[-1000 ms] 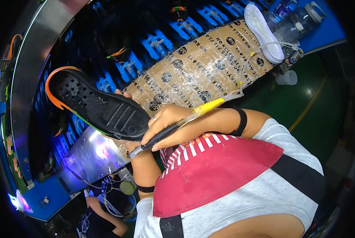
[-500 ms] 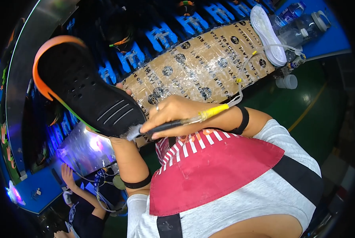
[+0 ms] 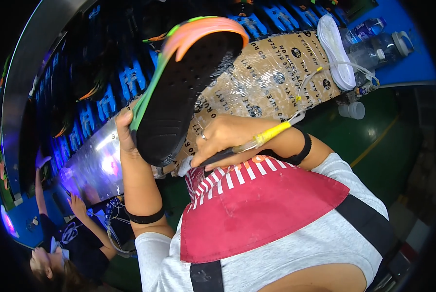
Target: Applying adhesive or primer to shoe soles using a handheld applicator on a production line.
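My left hand (image 3: pixel 125 134) grips a shoe sole (image 3: pixel 179 97) by its lower left edge and holds it raised and tilted. The sole's inner face is black with small holes and grooves; its raised rim fades from orange to green. In my right hand (image 3: pixel 223 138) is a brush (image 3: pixel 223 156) with a dark handle and pale bristles, pinched between thumb and fingers. Yellow tape (image 3: pixel 272 134) joins the brush to a clear tube. The bristles are just right of the sole's lower end, apart from it. Part of my left fingers is hidden behind the sole.
Under my hands lies a tape-covered cardboard sheet (image 3: pixel 276 73). A white sole (image 3: pixel 336 51) rests at its right end, near clear bottles (image 3: pixel 369 29) and a white cup (image 3: pixel 354 110). Blue holders (image 3: pixel 130 80) line the far side. A co-worker's hand (image 3: pixel 76 205) is at lower left.
The sole has swung clockwise, its orange end moving from upper left to the top middle. The bristles, earlier against its lower end, are now off it and slightly right. The co-worker's hands have shifted.
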The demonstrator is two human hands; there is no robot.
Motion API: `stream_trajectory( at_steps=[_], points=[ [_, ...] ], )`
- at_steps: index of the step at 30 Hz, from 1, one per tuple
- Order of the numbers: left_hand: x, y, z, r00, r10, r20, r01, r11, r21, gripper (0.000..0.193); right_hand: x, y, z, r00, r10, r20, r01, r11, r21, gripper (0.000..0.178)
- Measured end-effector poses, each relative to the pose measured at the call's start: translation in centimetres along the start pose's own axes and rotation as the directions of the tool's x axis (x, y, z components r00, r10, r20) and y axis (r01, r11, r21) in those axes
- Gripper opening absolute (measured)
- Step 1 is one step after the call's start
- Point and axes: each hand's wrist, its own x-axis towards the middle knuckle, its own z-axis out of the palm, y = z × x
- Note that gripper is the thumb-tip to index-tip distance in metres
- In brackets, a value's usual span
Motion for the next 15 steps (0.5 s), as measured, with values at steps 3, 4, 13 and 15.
stream_trajectory(
  at_steps=[3,4,13,15],
  points=[
    [0.0,0.4,1.3,0.998,-0.066,-0.008,0.066,0.987,0.145,0.059,0.1,0.1,0.4,0.996,0.017,-0.093,-0.01,0.997,0.076,0.023],
    [-0.1,0.3,2.0,0.991,-0.119,-0.056,0.124,0.987,0.1,0.057,0.2,0.1,0.5,0.997,0.003,-0.082,-0.002,1.0,0.003,0.024],
    [0.2,1.5,3.7,0.919,-0.313,-0.241,0.373,0.889,0.267,0.043,-0.3,0.1,0.6,0.999,-0.042,-0.025,0.041,0.997,-0.072,0.022],
    [0.4,1.5,3.6,0.897,-0.318,-0.308,0.409,0.861,0.303,0.042,-0.3,0.1,0.7,0.997,-0.065,-0.035,0.057,0.982,-0.179,0.026]
  ],
)
